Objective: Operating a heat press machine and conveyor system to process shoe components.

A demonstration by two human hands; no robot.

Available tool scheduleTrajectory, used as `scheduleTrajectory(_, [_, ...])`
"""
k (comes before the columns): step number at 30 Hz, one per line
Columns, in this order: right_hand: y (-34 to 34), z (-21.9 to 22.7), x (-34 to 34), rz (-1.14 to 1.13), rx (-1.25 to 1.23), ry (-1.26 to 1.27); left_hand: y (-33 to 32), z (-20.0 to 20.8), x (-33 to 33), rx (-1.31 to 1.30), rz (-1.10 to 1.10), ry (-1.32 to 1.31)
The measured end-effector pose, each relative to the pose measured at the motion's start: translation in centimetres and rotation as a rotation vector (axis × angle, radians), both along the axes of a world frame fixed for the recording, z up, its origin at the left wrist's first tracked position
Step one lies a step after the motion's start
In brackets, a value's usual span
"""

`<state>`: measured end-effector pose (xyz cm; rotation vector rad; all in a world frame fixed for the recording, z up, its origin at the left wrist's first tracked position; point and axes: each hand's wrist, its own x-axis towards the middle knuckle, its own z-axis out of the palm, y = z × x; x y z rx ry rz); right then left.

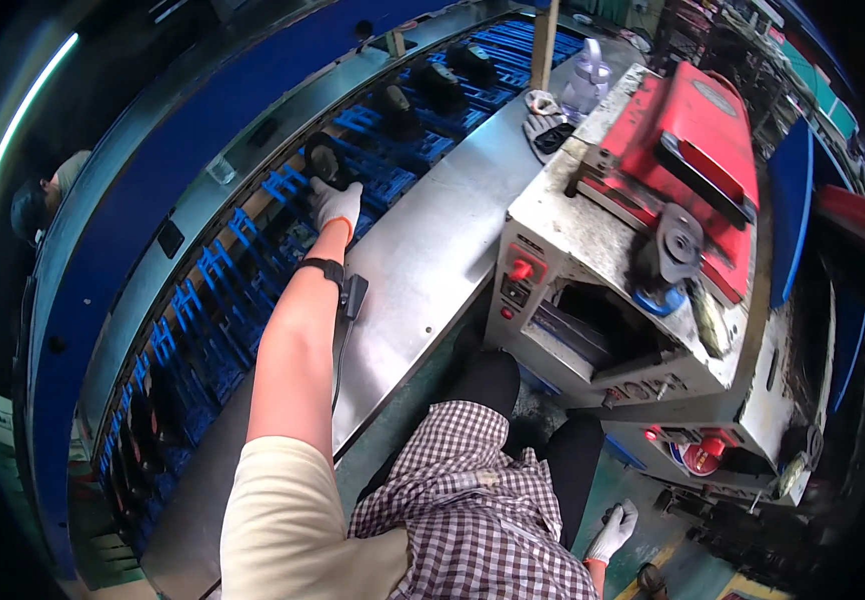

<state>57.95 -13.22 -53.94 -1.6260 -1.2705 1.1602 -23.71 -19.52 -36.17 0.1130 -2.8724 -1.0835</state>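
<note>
My left arm reaches out to the blue slatted conveyor rack (223, 270) on the left. My left hand (336, 207), in a white glove with an orange cuff, is closed on the near end of a dark shoe (326, 158) that lies on the rack. Part of the grip is hidden behind the hand. More dark shoes (393, 108) lie farther along the rack. My right hand (613, 532), also gloved in white, hangs low beside my right leg, its fingers loosely bent and apart. I see nothing held in it.
A metal ledge (423, 270) borders the rack. To the right stands a worn machine with a red cover (693, 130) and a grey knob-like part (680, 240). Gloves (543, 125) and a clear bottle (588, 80) sit at the ledge's far end. Another person (38, 205) is beyond the rack.
</note>
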Motion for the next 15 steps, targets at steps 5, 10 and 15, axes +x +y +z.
scheduleTrajectory(5, [0.3,2.7,-6.2,0.279,0.036,-0.005,-1.0,-4.3,-7.3,0.193,-0.129,0.031])
scheduleTrajectory(10, [1.1,0.3,-12.5,0.454,0.130,-0.226,-1.5,-4.0,-10.6,0.155,-0.168,0.093])
scheduleTrajectory(15, [2.5,-0.8,-13.3,0.476,0.095,-0.246,-2.3,-1.7,-6.6,0.084,-0.268,-0.067])
